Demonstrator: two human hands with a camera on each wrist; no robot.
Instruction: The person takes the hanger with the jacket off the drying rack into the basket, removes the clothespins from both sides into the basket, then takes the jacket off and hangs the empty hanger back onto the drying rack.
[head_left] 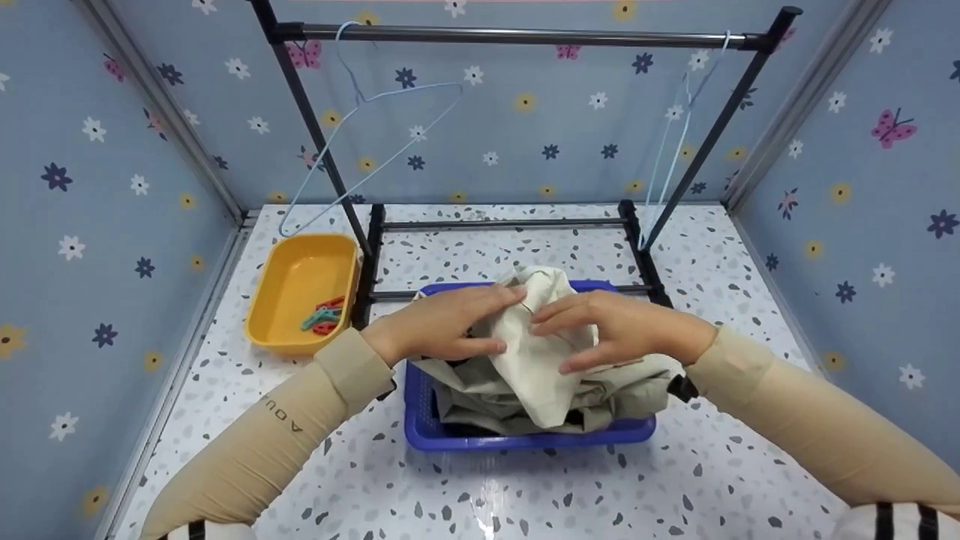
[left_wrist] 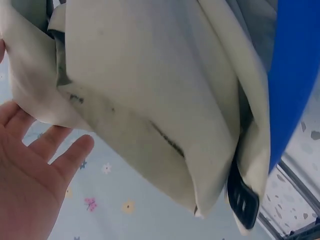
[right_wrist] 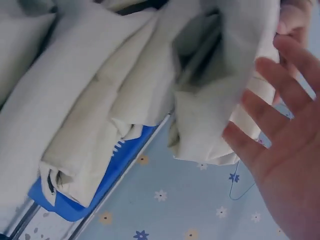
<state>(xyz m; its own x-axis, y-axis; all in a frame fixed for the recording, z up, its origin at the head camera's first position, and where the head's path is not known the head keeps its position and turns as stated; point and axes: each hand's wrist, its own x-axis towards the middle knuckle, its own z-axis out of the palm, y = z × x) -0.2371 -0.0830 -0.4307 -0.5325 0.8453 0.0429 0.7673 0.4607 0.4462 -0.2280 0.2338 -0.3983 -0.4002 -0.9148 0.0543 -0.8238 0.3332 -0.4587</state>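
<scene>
A pale beige garment (head_left: 536, 360) lies bunched in a blue plastic basket (head_left: 525, 444), with one part raised between my hands. My left hand (head_left: 450, 319) is at its left side, fingers extended and thumb apart. In the left wrist view, the fingers (left_wrist: 55, 145) touch or lie close to the cloth's edge; contact is unclear. On the right, my right hand (head_left: 622, 326) has its fingers spread beside the raised cloth. The right wrist view shows straight fingers (right_wrist: 270, 100) against or near the folds. A small black piece (left_wrist: 243, 202) shows among the cloth folds in the left wrist view.
A black clothes rack (head_left: 517, 35) stands behind the basket. Two blue wire hangers hang from it, one at left (head_left: 375, 96) and one at right (head_left: 679, 135). A yellow tub (head_left: 289, 277) with several clothespins (head_left: 324, 316) sits at left. Patterned walls enclose the sides.
</scene>
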